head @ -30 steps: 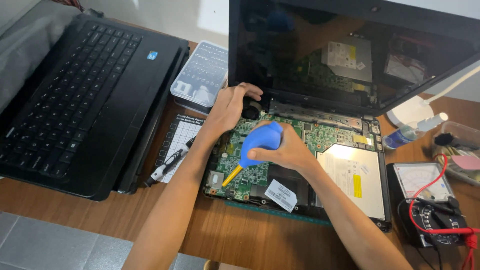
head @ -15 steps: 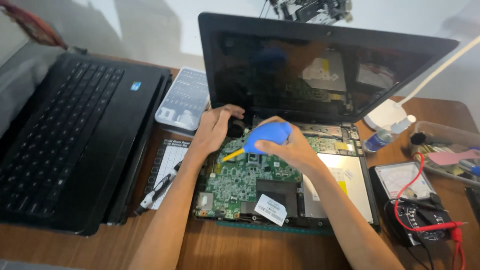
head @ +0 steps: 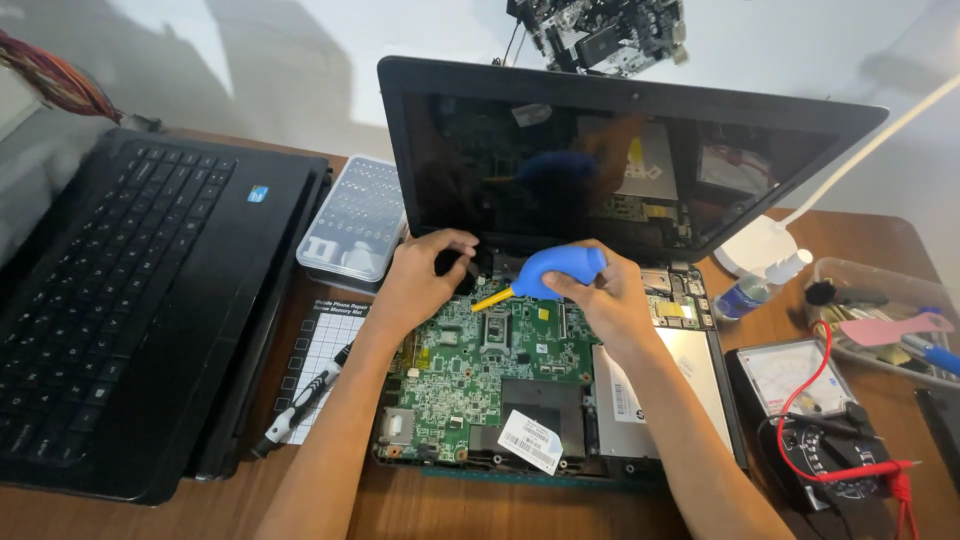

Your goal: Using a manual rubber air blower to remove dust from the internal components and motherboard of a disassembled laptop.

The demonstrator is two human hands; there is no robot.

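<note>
Compared with half a second ago, I see my right hand (head: 600,295) has carried the blue air blower (head: 555,272) a little further toward the hinge side of the opened laptop (head: 560,390), and its yellow nozzle (head: 492,299) now points left and slightly down over the green motherboard (head: 470,370). My left hand (head: 420,280) has hardly shifted; it stays curled at the board's back left corner, fingers on a dark round part (head: 462,270) that I cannot make out clearly.

Room around the opened laptop is tight. Its raised screen (head: 600,170) walls off the back. To its left lie a white grid mat (head: 325,345) with a black and white screwdriver (head: 300,400) on it, a clear bit case (head: 355,220) and a second black laptop (head: 130,300). To its right stand a small bottle (head: 750,290), a multimeter (head: 820,400) with red leads, and a clear tray of tools (head: 880,320). The front edge sits close to the table's brown edge (head: 200,510).

The right hand is wrapped firmly round the blower's bulb. The nozzle tip ends just beside my left hand, above the board.
</note>
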